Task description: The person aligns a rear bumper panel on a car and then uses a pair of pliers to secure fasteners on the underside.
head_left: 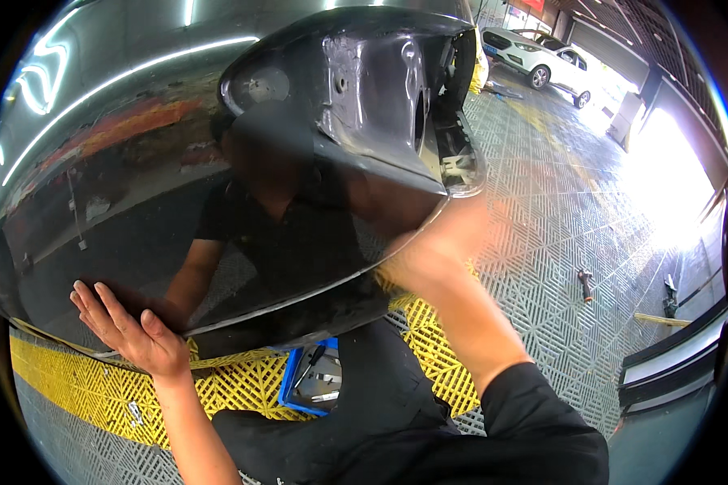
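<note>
A glossy black car body panel (pixel 97 226) fills the upper left, reflecting ceiling lights and my body. At its upper right is a recessed opening (pixel 364 89) with bare dark plastic and metal. My left hand (pixel 129 327) lies open against the panel's lower left, fingers apart. My right hand (pixel 433 246) is at the panel's right edge, just below the opening; it is smeared by motion, so its fingers cannot be made out. Beneath the panel, between my legs, sits a blue tray (pixel 287 384) with small tools in it.
Yellow floor grating (pixel 234 384) runs under me beside grey grating (pixel 534 339). A hand tool (pixel 584 284) lies at the right, with another dark tool (pixel 670 299) near a dark trim piece (pixel 671 364). A white car (pixel 522 52) stands at the back right.
</note>
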`<state>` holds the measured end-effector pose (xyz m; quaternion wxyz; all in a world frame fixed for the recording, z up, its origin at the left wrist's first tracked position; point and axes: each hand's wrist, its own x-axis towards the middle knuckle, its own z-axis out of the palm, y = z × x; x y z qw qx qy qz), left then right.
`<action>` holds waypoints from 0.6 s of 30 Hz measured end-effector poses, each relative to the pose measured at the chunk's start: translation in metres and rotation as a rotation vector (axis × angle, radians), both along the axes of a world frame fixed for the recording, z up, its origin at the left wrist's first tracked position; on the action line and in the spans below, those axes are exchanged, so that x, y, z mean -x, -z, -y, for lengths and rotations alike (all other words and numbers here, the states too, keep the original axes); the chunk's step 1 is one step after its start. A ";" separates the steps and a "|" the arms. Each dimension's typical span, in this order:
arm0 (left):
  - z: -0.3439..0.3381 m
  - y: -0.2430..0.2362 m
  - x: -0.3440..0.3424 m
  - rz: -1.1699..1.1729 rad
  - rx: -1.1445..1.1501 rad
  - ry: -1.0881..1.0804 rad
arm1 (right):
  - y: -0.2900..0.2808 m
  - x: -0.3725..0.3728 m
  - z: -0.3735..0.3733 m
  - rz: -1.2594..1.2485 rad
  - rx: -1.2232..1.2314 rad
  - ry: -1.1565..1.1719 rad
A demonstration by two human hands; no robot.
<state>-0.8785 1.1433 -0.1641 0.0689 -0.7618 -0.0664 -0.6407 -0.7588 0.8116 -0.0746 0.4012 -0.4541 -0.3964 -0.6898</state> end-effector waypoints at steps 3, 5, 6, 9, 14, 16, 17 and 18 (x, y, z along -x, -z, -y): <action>-0.012 -0.001 0.010 -0.033 -0.025 -0.036 | 0.032 -0.026 -0.058 -0.156 0.114 -0.043; -0.012 0.004 0.016 -0.049 -0.018 -0.046 | 0.041 -0.022 -0.077 -0.195 0.222 -0.159; -0.013 0.001 0.015 -0.041 -0.022 -0.039 | 0.043 -0.008 -0.083 -0.179 0.306 -0.284; -0.016 -0.004 0.020 -0.033 -0.045 -0.057 | 0.072 0.071 -0.075 0.026 0.702 -0.859; -0.011 -0.008 0.016 -0.038 -0.056 -0.054 | 0.101 0.055 -0.093 0.168 1.074 -0.742; -0.013 -0.010 0.015 -0.033 -0.059 -0.058 | 0.084 0.018 -0.111 0.121 1.102 -0.631; -0.012 -0.004 0.014 -0.044 -0.047 -0.053 | 0.088 0.020 -0.110 0.080 1.102 -0.625; -0.011 0.004 0.012 -0.043 -0.028 -0.036 | 0.093 0.024 -0.109 0.039 1.103 -0.615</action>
